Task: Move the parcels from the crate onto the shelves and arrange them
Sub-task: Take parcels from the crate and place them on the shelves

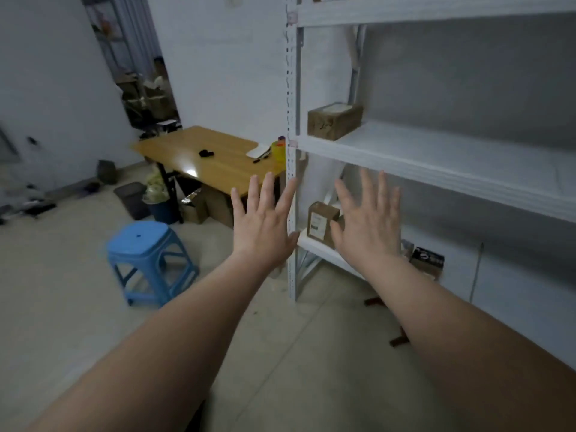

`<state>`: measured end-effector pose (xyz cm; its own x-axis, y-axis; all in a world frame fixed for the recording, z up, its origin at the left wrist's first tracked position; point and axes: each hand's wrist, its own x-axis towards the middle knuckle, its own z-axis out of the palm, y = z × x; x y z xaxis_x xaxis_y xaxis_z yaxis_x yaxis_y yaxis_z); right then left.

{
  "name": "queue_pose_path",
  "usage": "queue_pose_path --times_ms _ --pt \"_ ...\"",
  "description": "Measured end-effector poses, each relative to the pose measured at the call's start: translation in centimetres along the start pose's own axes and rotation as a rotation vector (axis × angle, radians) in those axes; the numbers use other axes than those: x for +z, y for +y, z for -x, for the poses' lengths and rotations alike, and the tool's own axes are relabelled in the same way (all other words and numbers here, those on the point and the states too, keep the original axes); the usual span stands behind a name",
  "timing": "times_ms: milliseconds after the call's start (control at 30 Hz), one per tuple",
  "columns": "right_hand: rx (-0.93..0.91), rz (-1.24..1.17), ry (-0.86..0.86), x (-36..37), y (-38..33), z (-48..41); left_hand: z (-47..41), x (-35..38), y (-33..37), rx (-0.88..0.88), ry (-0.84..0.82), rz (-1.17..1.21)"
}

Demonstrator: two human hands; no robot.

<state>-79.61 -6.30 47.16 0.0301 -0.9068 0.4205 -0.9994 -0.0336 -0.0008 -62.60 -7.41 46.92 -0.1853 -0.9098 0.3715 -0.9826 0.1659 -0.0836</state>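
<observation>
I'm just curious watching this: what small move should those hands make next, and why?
Probably turn to find the crate, which is out of view: the left hand and right hand are spread, holding nothing, and the middle shelf has room.

Left hand and right hand outstretched, splayed, palms seemingly facing away.

Right of the upright, I see the middle shelf free beyond one carton; left of it, a stool and table block the floor.
</observation>
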Motion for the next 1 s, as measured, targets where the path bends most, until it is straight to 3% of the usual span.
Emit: queue_pose_path --times_ms 200,500,1000 --pt "-0.111 -0.089 -0.148 3.6 -4.7 5.2 9.7 2.9 -3.7 -0.172 -0.172 -0.042" --pt "-0.340 -0.103 -0.275 4.9 -16.5 11.4 20.8 3.2 -12.9 -0.400 -0.235 -0.075" --pt "-0.489 -0.148 -0.453 8.5 -41.2 23.8 41.6 4.2 -34.6 -0.669 -0.441 -0.080"
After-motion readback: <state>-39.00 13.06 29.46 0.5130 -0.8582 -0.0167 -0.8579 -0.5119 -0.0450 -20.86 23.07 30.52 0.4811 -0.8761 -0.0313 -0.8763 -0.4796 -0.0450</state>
